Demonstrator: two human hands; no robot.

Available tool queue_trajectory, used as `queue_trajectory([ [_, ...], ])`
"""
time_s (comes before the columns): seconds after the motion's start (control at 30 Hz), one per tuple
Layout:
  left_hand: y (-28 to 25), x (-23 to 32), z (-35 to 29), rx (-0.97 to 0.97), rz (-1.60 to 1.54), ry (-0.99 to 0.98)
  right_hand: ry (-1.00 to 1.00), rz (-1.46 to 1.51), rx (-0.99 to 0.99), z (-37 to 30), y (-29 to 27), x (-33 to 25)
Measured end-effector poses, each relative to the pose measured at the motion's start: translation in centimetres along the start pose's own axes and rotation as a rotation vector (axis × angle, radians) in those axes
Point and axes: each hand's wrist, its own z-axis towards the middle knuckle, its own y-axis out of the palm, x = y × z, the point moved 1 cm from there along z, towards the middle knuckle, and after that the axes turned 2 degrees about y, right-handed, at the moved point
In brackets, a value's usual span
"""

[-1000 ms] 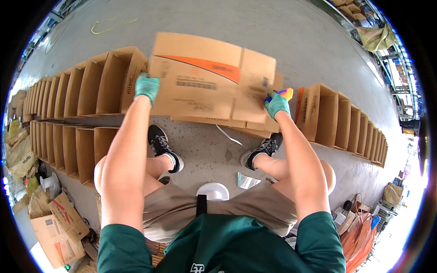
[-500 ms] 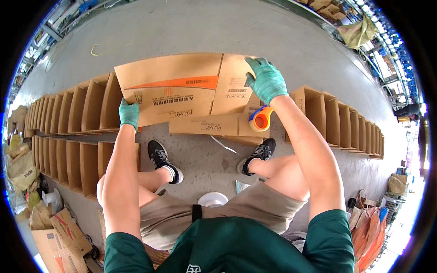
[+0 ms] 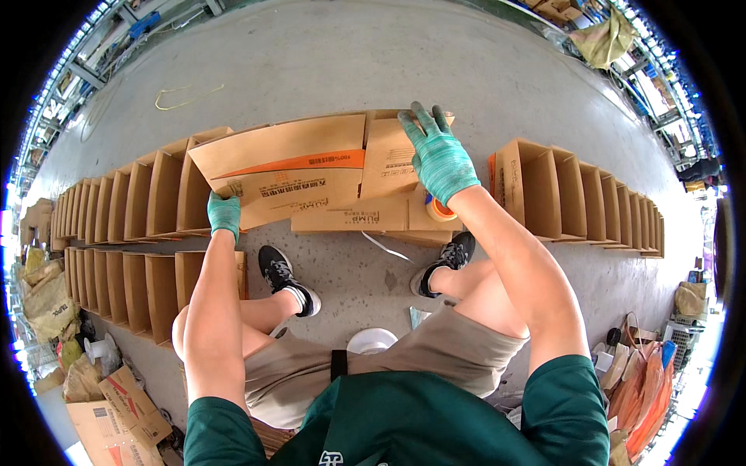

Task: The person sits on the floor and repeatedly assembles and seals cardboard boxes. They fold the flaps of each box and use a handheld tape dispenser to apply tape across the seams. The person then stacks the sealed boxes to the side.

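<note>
A: Where is the carton (image 3: 299, 167)?

B: Between the two hands, ahead of the feet. Its printed face, with an orange stripe, is turned up toward the wearer, and it slants: the left end sits nearer the body than the right.

A: What does the left hand (image 3: 224, 214) do?

B: It pinches the carton at the left end, low on the edge. The glove is green, with its tips closed over the cardboard.

A: And the right hand (image 3: 441, 159)?

B: Spread. The fingers fan apart over the carton's right end, reaching its top edge, and the back of the glove faces up. I can't tell how hard it presses, or whether the palm touches.

A: What's under that wrist?

B: An orange ring (image 3: 441, 211), partly hidden by the forearm. It is on the right end of the pile (image 3: 350, 219), which is flat cardboard just below the carton. Whether carton and pile touch, I can't tell.

A: What's around them?

B: Two rows of open boxes (image 3: 167, 190) run off on the left, and one row (image 3: 509, 182) on the right, well clear of the right hand. A white strip (image 3: 386, 248) lies on the floor (image 3: 350, 272) between the shoes (image 3: 277, 268).
</note>
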Motion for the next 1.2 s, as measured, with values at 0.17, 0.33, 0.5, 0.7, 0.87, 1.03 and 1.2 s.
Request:
queue_trajectory([
  [0.17, 0.2, -1.1, 0.4, 0.024, 0.069, 0.056, -0.023, -0.051, 0.042, 0.2, -2.3, -0.6],
  [0.33, 0.3, -0.6, 0.5, 0.026, 0.079, 0.094, 0.046, -0.17, -0.235, 1.1, -3.7, -2.2],
  [0.5, 0.5, 1.5, 0.7, -0.025, -0.022, 0.138, -0.052, -0.026, -0.039, 1.6, -4.0, -0.4],
  [0.7, 2.2, 7.5, -1.6, -0.438, -0.263, 0.245, -0.363, 0.086, -0.129, 2.4, -4.3, -0.2],
  [0.87, 3.1, 11.9, -4.8, -0.602, -0.43, 0.226, -0.212, 0.12, -0.092, 0.9, 1.6, -0.3],
  [1.03, 2.6, 14.1, -5.6, -0.742, -0.247, 0.378, 0.248, 0.068, -0.346, 1.4, 0.3, -0.8],
  [1.2, 3.9, 13.0, -5.0, -0.743, -0.052, 0.546, 0.099, 0.23, -0.148, 1.6, 4.0, 3.5],
])
